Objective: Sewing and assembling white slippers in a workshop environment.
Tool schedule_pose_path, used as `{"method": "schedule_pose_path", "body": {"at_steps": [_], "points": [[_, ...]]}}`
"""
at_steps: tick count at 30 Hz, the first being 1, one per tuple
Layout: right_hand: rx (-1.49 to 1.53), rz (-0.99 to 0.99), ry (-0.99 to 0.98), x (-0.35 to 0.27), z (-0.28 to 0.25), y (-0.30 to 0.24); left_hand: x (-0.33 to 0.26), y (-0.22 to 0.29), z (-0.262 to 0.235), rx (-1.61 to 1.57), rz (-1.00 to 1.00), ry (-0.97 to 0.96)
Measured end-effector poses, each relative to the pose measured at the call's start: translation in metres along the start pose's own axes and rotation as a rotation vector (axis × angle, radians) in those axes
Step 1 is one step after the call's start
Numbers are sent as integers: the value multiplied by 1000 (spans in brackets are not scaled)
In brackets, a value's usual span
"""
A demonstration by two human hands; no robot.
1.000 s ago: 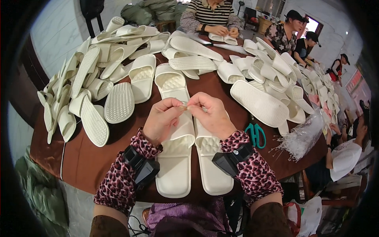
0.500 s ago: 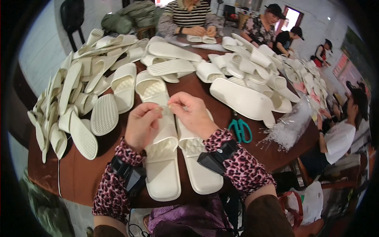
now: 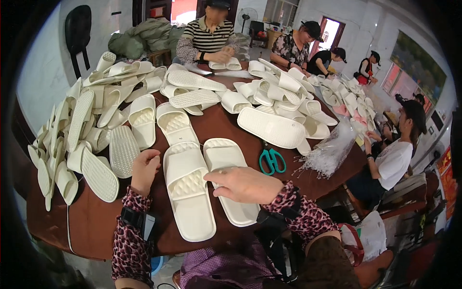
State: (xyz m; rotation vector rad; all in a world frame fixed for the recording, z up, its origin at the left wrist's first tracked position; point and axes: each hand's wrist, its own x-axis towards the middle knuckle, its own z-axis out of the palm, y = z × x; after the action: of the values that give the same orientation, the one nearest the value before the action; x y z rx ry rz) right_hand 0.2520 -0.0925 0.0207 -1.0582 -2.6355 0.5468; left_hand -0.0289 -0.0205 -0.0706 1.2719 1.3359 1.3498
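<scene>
Two cream slippers lie side by side at the front of the table, the left slipper [image 3: 193, 216] and the right slipper [image 3: 243, 212], both toes away from me. My right hand [image 3: 248, 185] reaches across the right slipper. Its index finger and thumb are at that slipper's inner edge, by the strap, and the other fingers are curled underneath. Left of the pair, my left hand [image 3: 145, 171] is raised with loosely bent fingers and nothing visible in it. Teal-handled scissors [image 3: 272, 160] rest to the right of the pair.
Heaped slippers [image 3: 86, 120] cover the left side, and another slipper pile [image 3: 279, 91] stands at the far right. A bundle of thin clear plastic ties [image 3: 328, 149] sits near the right edge. Across the brown table [image 3: 139, 231], a person in stripes [image 3: 210, 41] handles slippers; others work rightward.
My hands have parted from a pinch over the slippers, where they held something thin. The left moved down-left; the right came down onto the right slipper. The whole view shifted.
</scene>
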Motion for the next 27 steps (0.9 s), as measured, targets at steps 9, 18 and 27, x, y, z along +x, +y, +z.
{"method": "schedule_pose_path", "body": {"at_steps": [9,18,27], "points": [[-340,77,108,29,44,9,1,-6,12,191,228,-150],[-531,10,232,25,14,7,-7,10,11,9,14,-119],[-896,205,424,26,-79,100,-3,-2,8,97,82,-93]]}}
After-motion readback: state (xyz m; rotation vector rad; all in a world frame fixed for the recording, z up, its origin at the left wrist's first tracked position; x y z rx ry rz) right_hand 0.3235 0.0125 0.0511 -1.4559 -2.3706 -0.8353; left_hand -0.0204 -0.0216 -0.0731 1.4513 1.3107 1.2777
